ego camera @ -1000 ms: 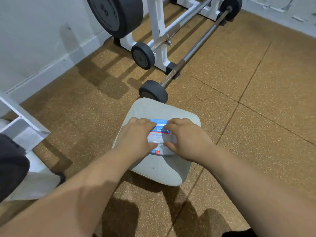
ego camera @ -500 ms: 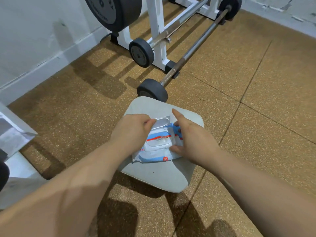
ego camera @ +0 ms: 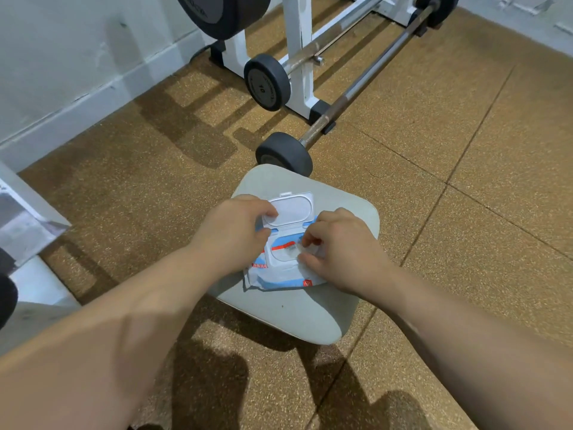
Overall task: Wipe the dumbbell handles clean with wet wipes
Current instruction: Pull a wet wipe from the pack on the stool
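Currently left hand [ego camera: 235,234] and right hand [ego camera: 342,254] pinch open wipes pack [ego camera: 279,276].

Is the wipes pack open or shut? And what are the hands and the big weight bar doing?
Wipes pack: lying flat on the grey cushion, no wipe pulled out.
Lid: flipped open.
Left hand: pinches the lid's left edge.
Right hand: fingers curled, pinching at the pack's opening.
Barbell: lying on the floor, untouched.
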Demonstrator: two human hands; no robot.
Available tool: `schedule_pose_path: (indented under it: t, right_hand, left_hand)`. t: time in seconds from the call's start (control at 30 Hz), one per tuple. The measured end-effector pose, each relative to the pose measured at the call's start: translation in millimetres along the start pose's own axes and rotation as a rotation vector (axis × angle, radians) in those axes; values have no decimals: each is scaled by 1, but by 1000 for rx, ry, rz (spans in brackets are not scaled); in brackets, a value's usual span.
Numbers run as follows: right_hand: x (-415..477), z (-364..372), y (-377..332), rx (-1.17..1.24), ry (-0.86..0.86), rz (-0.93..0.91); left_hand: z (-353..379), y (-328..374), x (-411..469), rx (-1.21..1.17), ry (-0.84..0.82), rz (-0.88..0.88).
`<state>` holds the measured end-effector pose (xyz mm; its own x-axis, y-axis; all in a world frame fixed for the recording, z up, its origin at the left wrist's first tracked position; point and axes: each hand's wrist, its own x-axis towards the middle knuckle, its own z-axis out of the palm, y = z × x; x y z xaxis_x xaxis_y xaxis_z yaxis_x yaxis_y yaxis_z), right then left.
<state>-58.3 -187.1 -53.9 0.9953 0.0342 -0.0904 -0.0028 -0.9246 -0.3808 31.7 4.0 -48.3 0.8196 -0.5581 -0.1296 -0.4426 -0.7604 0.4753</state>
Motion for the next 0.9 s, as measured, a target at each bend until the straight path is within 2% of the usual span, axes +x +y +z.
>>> schedule_pose_path:
  t: [0.1, 0.2, 0.3, 0.37, 0.47, 0.7, 0.9]
  right_hand:
    - [1, 3, -5, 126, -24, -45]
    - [3, 5, -10, 209, -128, -104]
    - [5, 0, -5, 347, -173, -51]
    - [8, -4, 2, 401, -100, 25]
    - [11, -2, 8, 323, -6, 41]
    - [13, 17, 3, 152, 86, -91]
    - [16, 19, 4, -67, 50, -323]
  left_hand:
    - [1, -6, -4, -115, -82, 51]
    - [-2, -10, -9, -162, -249, 76]
    - [-3, -13, -12, -126, -334, 133]
    - [-4, -12, -14, -96, -351, 136]
    - [-4, -12, -14, -81, -340, 131]
    - [-2, -22, -18, -142, -319, 146]
    - [1, -33, -19, -158, -310, 142]
